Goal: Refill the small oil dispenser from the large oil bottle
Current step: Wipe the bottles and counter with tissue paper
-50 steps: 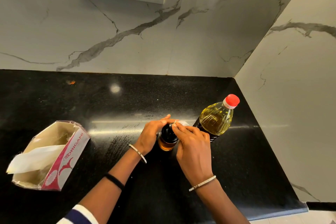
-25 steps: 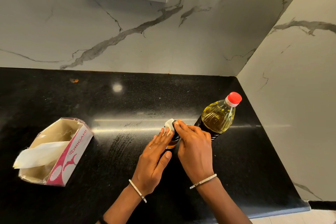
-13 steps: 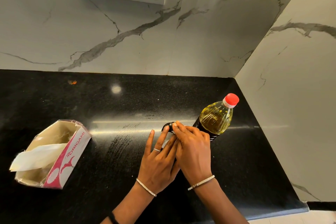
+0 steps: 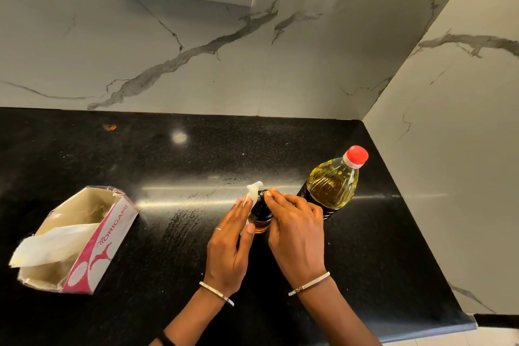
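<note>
Well inboard on the counter [image 4: 157,236], right grip [image 4: 295,230] pinches dispenser [image 4: 259,215]; left grip [image 4: 227,250], released, presses tissue [image 4: 254,189].

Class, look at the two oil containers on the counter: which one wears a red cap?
The large oil bottle, the taller one on the right, has the red cap; the small oil dispenser beside it has a dark top.

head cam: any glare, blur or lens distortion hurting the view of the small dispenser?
Head view: a glare streak crosses the black countertop just behind the small dispenser, with a round light spot farther back. The dispenser reads dark and is mostly hidden between the left hand and right hand. There is no evident motion blur, and the large oil bottle is sharp. Wide-angle distortion slants the bottle and the wall corner.
</note>
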